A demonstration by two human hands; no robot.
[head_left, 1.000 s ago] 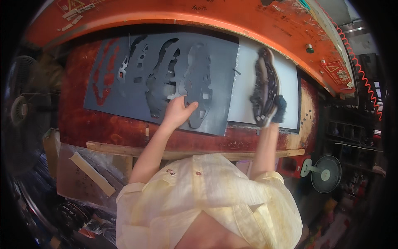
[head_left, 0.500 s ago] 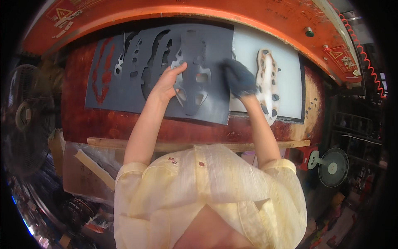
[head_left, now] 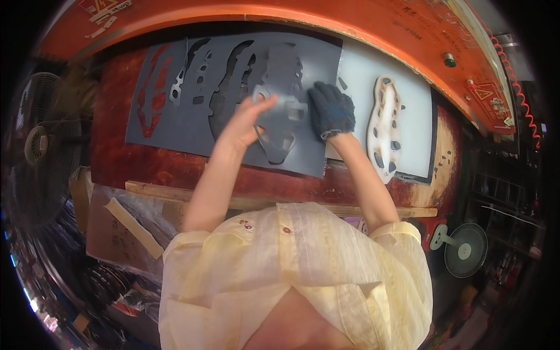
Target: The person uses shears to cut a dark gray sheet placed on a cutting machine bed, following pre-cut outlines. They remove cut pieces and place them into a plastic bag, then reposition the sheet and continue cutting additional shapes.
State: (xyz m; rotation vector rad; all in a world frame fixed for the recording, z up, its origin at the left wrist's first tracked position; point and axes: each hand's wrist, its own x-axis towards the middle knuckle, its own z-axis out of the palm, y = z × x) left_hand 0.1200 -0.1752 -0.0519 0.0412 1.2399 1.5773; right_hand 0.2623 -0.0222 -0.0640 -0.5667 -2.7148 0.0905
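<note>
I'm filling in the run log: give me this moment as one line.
left hand: holds cut piece; right hand: gloved, at edge of grey sheet; die: on white board

Our forearms (head_left: 211, 189) angle forward and inward; our bare left hand (head_left: 245, 123) pinches, thumb (head_left: 266, 104) pointing right, while our gloved right hand (head_left: 332, 112), back upward, extends its fingers (head_left: 326, 93).

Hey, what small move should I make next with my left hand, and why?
Probably lift the cut grey piece clear of the grey sheet: your left hand appears to pinch its left edge, and your gloved right hand is open beside it, over the sheet's right part.
</note>
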